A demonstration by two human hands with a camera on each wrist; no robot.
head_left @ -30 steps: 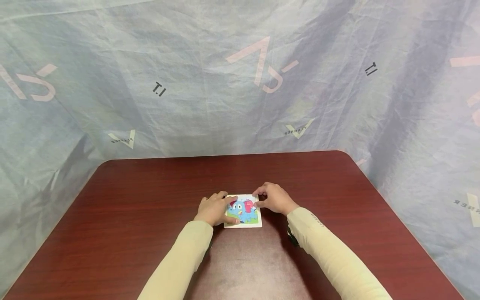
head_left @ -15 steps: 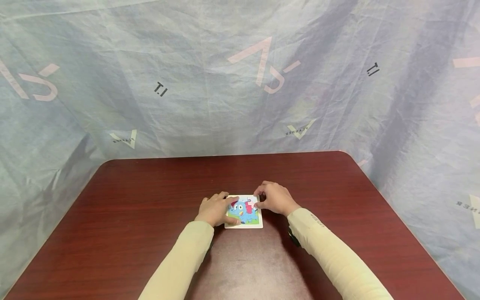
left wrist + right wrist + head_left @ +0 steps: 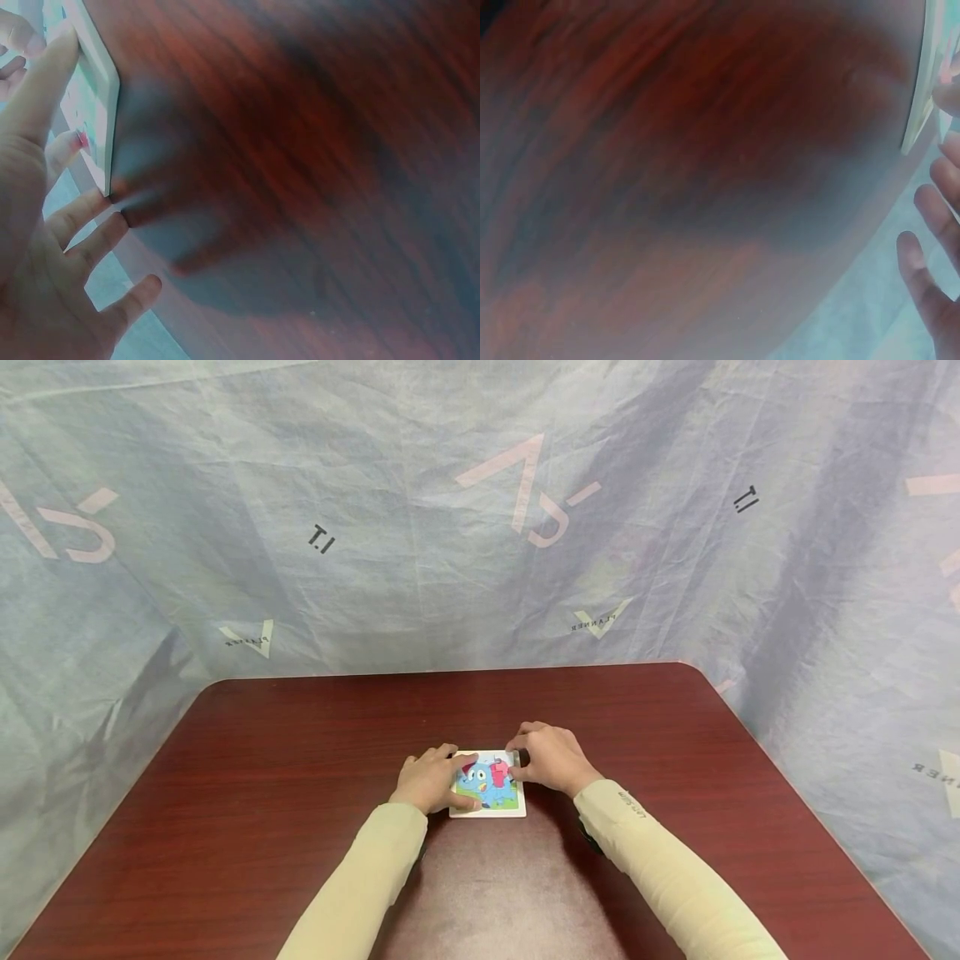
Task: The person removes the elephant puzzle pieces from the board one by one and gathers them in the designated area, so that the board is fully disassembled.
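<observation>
A small square jigsaw puzzle [image 3: 489, 793] in a white frame lies on the table, showing a blue cartoon elephant with pink parts on green ground. My left hand [image 3: 429, 781] rests at its left side, fingers spread, the thumb over the lower edge and another finger across the upper left. In the left wrist view the puzzle frame's edge [image 3: 110, 97] passes beside the fingers. At the upper right corner my right hand [image 3: 553, 757] pinches a puzzle piece [image 3: 944, 124] between thumb and finger. That piece looks tilted in the right wrist view; the fingers partly hide it.
The dark red wooden table [image 3: 300, 735] has rounded far corners. Behind it and along both sides hangs a grey printed cloth [image 3: 420, 527].
My right fingers have shifted slightly at the puzzle's upper right corner, and the pink patch beside them looks different, with a dark gap now by the fingertips. The left hand stays put.
</observation>
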